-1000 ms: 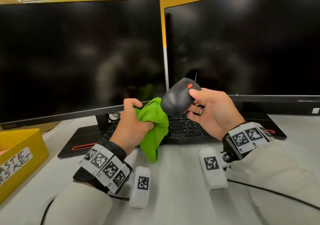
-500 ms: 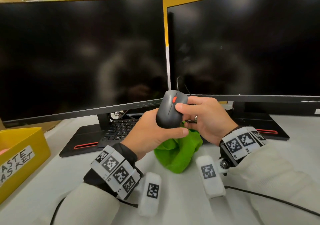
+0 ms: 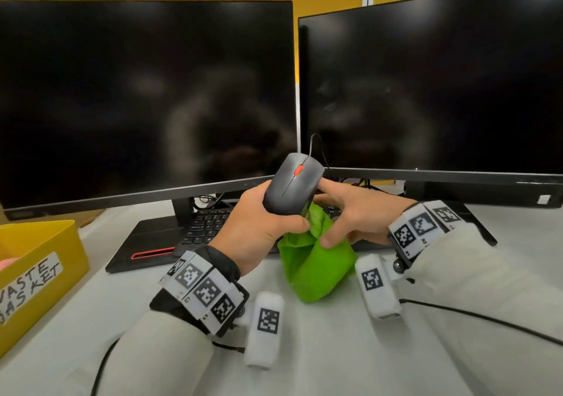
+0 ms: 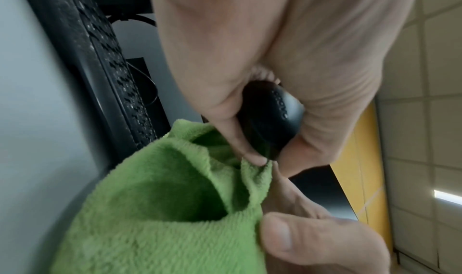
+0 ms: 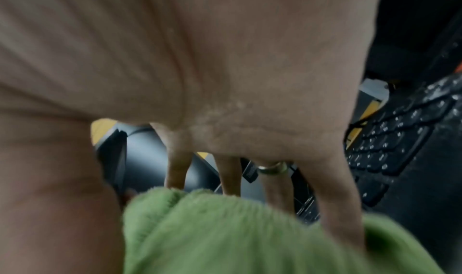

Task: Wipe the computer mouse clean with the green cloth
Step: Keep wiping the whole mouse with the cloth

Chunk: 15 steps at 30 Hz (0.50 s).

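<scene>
A black wired computer mouse [image 3: 292, 185] with a red scroll wheel is held up above the desk, nose pointing away. My left hand [image 3: 262, 228] grips its rear end, fingers curled under it; the left wrist view shows the mouse [image 4: 272, 116] tucked in the palm. The green cloth [image 3: 316, 264] hangs bunched just below the mouse. My right hand [image 3: 353, 215] pinches it, thumb [image 4: 312, 242] pressed on the cloth [image 4: 155, 209] and fingers stretched behind it toward the mouse's right side. In the right wrist view the cloth [image 5: 237, 234] covers the fingertips.
Two dark monitors [image 3: 146, 97] [image 3: 432, 90] stand close behind the hands. A black keyboard [image 3: 207, 225] lies under them. A yellow waste basket [image 3: 39, 261] sits at the left desk edge. Thin black cables [image 3: 487, 319] trail over the white desk.
The mouse passed from my right hand into my left, and the cloth from my left hand into my right. The right fingers have since come off the mouse's top.
</scene>
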Motion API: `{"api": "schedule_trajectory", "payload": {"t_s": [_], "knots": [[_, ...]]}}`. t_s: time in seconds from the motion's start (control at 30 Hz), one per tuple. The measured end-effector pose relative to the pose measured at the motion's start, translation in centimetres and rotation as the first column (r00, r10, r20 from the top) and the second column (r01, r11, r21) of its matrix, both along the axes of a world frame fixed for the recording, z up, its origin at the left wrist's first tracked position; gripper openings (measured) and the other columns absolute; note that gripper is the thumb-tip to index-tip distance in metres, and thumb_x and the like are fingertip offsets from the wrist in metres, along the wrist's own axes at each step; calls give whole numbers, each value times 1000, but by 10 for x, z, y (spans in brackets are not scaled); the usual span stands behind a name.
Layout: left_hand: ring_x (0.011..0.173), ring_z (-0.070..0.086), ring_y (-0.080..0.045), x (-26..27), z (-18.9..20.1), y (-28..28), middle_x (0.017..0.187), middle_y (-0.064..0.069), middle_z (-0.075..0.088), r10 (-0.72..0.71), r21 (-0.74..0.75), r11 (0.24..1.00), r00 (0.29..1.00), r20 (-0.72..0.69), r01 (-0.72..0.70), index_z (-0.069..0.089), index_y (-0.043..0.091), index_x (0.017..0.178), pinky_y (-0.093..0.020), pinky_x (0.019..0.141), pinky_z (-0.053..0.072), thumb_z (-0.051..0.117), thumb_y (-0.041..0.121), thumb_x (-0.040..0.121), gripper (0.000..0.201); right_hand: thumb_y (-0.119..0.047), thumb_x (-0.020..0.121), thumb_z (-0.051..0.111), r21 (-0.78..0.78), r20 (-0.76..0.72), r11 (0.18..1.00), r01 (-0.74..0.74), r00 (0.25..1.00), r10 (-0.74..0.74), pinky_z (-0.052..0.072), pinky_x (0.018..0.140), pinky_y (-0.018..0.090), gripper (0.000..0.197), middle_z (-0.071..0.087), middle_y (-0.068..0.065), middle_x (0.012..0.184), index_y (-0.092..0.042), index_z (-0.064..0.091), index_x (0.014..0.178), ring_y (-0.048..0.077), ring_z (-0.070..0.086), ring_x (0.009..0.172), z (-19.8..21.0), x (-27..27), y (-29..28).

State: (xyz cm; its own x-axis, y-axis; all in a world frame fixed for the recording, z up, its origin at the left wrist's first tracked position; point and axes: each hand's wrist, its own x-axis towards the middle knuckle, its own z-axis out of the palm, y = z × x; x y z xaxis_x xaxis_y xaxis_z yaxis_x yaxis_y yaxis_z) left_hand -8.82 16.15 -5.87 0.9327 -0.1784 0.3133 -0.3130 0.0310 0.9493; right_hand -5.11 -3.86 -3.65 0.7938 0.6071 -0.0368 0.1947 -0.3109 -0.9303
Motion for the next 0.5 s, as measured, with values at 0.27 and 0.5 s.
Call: {"api": "schedule_trajectory", "payload": {"t_s": [0.27,0.5], "knots": [[105,67,-35,-3,-3,0,108,-28,70,-60,-152,987,997,-55,51,66,-2,121,-59,101,52,75,-8,72,50,13,73,58,-19,283,926,378,890,-357,55,53,36,44,68,12,74,-25,75,91,31,66,62,6,-3,-8],[107,64,-28,-3,-6,0,108,-15,66,-8,-145,989,997,-81,-4,68,5,117,-52,109,51,80,0,70,49,11,79,49,256,338,712,654,629,-700,61,71,67,40,68,21,79,-14,79,75,40,71,76,37,-10,-71]]}}
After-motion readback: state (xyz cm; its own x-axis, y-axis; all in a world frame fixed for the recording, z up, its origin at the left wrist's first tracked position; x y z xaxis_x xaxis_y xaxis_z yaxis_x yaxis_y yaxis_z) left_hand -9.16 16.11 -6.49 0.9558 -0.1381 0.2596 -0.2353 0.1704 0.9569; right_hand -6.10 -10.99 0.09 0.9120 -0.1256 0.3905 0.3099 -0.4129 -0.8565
